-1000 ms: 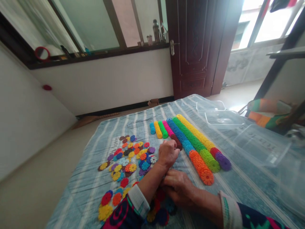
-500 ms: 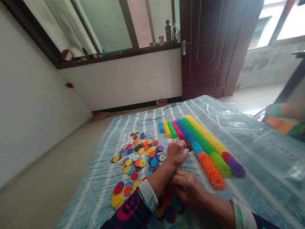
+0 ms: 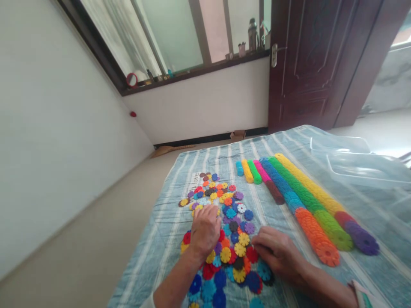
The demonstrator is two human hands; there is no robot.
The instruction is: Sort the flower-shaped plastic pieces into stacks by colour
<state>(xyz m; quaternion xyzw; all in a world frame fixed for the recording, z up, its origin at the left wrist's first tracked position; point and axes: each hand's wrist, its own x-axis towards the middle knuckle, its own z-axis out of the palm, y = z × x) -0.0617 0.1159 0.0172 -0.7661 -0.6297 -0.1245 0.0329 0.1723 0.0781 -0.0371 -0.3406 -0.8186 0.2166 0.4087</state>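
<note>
Over the loose pile of flower-shaped plastic discs [image 3: 239, 249], my left hand [image 3: 205, 229] is lowered with its fingers bent together. Its fingertips are hidden, and whatever they pinch cannot be made out. At the pile's right edge rests my right hand [image 3: 278, 250], fingers curled in and thumb close to them; I cannot see what lies inside. Right of the hands, stacked discs lie in long rows: a blue and orange row [image 3: 285, 192], a green row [image 3: 295, 194] and a yellow, red and purple row [image 3: 308, 186]. A shorter pink and brown row [image 3: 268, 182] lies beside them.
Short blue, yellow and green stacks [image 3: 254, 172] lie toward the far side. Clear plastic boxes [image 3: 362, 164] stand at the right on the striped cloth [image 3: 160, 239]. Beyond the cloth's edge are a wall, a window ledge and a dark red door [image 3: 308, 64].
My left hand has moved from beside the brown end of the pink row to over the loose discs. My arms are uncrossed, and the view has swung left.
</note>
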